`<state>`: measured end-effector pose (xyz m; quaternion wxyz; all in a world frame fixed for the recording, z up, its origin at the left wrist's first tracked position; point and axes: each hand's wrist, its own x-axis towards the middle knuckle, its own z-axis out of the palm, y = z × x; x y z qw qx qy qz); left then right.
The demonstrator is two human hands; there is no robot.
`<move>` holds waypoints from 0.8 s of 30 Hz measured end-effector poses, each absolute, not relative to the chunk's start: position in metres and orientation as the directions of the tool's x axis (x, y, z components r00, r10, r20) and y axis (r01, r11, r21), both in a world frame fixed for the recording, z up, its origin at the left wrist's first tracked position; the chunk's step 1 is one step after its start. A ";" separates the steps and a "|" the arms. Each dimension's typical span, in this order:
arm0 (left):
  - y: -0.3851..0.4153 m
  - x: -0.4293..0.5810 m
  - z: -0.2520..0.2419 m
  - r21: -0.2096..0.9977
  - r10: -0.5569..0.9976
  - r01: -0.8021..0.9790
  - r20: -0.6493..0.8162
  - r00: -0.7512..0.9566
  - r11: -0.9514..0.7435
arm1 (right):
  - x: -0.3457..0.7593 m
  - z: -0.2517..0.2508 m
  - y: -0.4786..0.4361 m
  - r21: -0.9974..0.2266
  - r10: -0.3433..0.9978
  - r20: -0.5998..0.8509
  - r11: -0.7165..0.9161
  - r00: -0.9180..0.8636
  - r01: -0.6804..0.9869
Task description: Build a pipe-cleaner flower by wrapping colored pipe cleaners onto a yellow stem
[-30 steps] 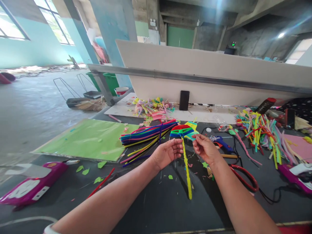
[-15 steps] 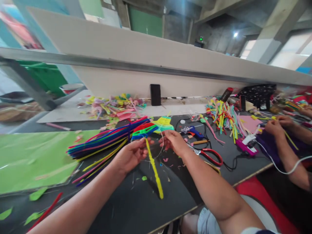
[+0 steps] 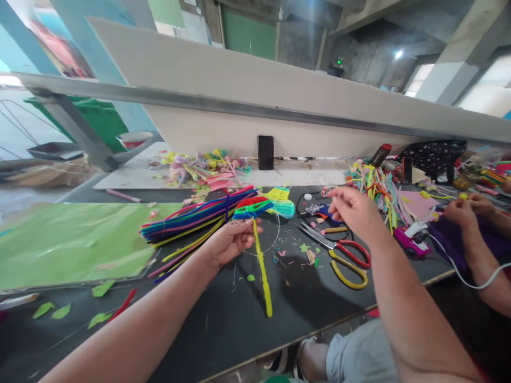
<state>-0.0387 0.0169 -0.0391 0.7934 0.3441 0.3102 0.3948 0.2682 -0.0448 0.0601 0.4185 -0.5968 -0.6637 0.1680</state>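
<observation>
My left hand (image 3: 235, 240) is closed on a pipe-cleaner craft, pinching it near the top of its yellow stem (image 3: 262, 271). The craft's head has red, green and blue loops (image 3: 252, 207) and a yellow and turquoise part (image 3: 282, 202), with a thin clear loop hanging beside it. Over the back of the table, my right hand (image 3: 353, 210) is held out with its fingers apart and loosely bent, nothing visible in them. Just below its fingertips lies a blue and orange glue gun (image 3: 328, 219), partly covered. Scissors (image 3: 319, 235) with one red and one yellow handle lie nearer me.
A bundle of pipe cleaners (image 3: 187, 219) lies left of the craft, beside a green sheet (image 3: 80, 242). A black phone (image 3: 265, 152) leans on the back board. Colourful twisted pieces (image 3: 369, 186) are heaped at right, near a pink power strip (image 3: 411, 243) and another person's hands (image 3: 465, 210).
My right hand has left the craft and moved right, above the glue gun. My left hand still holds the craft. The view has shifted slightly, and the scissors show fully.
</observation>
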 end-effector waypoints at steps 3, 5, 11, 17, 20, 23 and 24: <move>0.015 -0.036 -0.044 0.803 0.797 -0.359 -0.222 0.562 0.476 | 0.304 0.016 -0.056 -0.317 0.997 0.066 -0.013 0.036 0.948; 0.013 -0.034 -0.045 0.807 0.767 -0.343 -0.199 0.610 0.482 | 0.326 -0.020 -0.066 -0.155 0.999 -0.033 -0.031 0.026 0.987; 0.011 -0.041 -0.037 0.754 0.744 -0.466 -0.046 0.667 0.464 | 0.349 -0.067 -0.079 -0.139 0.996 0.013 0.084 -0.083 0.987; 0.015 -0.057 -0.025 0.629 0.749 -0.626 0.103 0.655 0.461 | 0.341 -0.032 -0.085 -0.197 0.999 0.002 0.048 -0.048 0.979; 0.016 -0.057 -0.022 0.597 0.741 -0.642 0.114 0.661 0.481 | 0.331 -0.016 -0.087 -0.214 0.998 0.060 -0.004 0.017 0.977; 0.016 -0.056 -0.020 0.589 0.746 -0.636 0.081 0.661 0.499 | 0.312 -0.013 -0.078 -0.310 0.990 0.121 -0.036 0.077 0.950; 0.016 -0.056 -0.019 0.593 0.748 -0.628 0.066 0.661 0.503 | 0.305 -0.014 -0.074 -0.378 0.987 0.123 -0.049 0.102 0.925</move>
